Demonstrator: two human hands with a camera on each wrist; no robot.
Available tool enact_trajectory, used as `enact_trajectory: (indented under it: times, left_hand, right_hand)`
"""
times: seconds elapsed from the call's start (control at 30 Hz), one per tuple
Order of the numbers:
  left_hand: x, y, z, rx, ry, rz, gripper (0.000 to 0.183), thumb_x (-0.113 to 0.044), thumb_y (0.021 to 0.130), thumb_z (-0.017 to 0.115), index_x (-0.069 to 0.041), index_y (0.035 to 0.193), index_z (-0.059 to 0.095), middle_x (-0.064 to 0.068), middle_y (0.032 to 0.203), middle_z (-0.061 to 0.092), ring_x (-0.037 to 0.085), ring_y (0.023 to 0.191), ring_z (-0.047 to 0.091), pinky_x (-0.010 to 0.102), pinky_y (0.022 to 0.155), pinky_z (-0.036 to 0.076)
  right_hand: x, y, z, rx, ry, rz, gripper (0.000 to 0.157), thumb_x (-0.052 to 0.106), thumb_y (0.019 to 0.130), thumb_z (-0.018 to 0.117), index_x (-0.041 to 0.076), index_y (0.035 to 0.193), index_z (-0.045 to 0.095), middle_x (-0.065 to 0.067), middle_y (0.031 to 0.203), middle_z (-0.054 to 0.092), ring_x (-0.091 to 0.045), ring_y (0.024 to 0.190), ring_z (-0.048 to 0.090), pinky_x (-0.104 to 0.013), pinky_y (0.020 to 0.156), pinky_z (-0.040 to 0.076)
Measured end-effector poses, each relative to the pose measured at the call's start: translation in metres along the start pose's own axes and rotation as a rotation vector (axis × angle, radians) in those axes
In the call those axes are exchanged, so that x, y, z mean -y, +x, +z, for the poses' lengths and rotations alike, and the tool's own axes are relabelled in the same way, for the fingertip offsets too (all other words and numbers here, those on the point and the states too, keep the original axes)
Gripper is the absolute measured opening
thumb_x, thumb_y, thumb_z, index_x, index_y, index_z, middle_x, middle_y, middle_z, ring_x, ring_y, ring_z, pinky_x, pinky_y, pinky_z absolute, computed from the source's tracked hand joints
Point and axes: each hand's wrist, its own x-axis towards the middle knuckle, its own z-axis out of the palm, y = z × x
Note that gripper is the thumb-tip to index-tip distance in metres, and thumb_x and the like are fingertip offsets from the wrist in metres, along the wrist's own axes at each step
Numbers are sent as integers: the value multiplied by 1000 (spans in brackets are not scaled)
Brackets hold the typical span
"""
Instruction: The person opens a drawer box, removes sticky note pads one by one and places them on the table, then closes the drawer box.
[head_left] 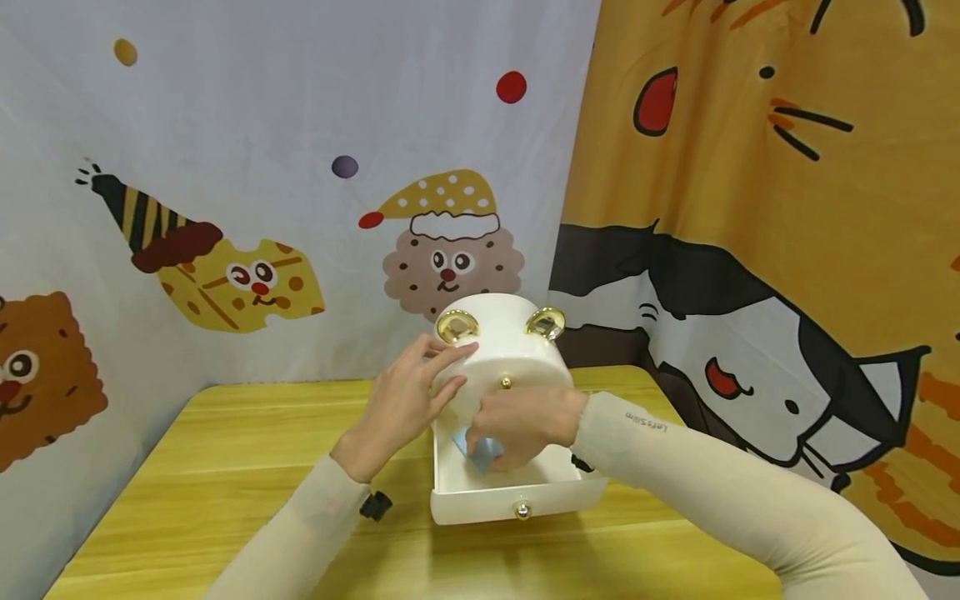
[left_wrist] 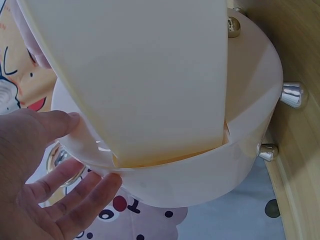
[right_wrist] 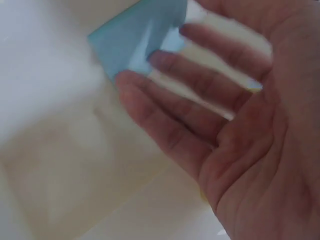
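A white rounded storage box (head_left: 504,325) with two gold ear-shaped pieces stands on the table, its lower drawer (head_left: 480,505) pulled out. Against the left side of the box rests my left hand (head_left: 405,400), its thumb and fingers spread and loosely bent. The left wrist view shows that hand (left_wrist: 55,175) touching the box's edge beside the drawer (left_wrist: 150,80). My right hand (head_left: 525,423) reaches into the drawer and pinches a flat, light blue piece (head_left: 483,454). In the right wrist view, its fingertips touch the blue piece (right_wrist: 135,40); the thumb tip is out of view.
The yellow wood-grain table (head_left: 255,450) extends around the box. A gold knob (head_left: 506,382) sits on the closed upper front, another knob (head_left: 522,509) on the open drawer. Behind hangs a printed cartoon cloth (head_left: 247,108), with an orange one (head_left: 705,183) at right.
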Motion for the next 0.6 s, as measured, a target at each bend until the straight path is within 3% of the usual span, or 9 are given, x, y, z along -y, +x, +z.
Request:
enact_trajectory:
  times: [0.17,0.43,0.6]
  left_hand:
    - [0,0,0,0,-4,-7,51,-27,108,89,-32,156,76,8,131,72,23,103,76,26,60,53]
    - [0,0,1,-4,-17,-1,51,-26,107,89,-32,156,76,8,130,72,24,105,77,23,58,51]
    - [1,0,1,-7,-15,-4,50,-26,107,89,-32,156,77,8,131,71,24,105,77,24,59,52]
  right_hand:
    - [2,5,1,-31,-19,36,31,37,105,88,24,133,85,9,106,87,-5,84,78,-22,83,65]
    - [6,11,4,36,-182,66,67,50,91,101,30,150,76,10,125,84,-9,106,78,-28,99,66]
    - [8,11,5,42,-263,42,75,53,90,102,32,154,68,7,130,81,-10,108,79,-26,99,67]
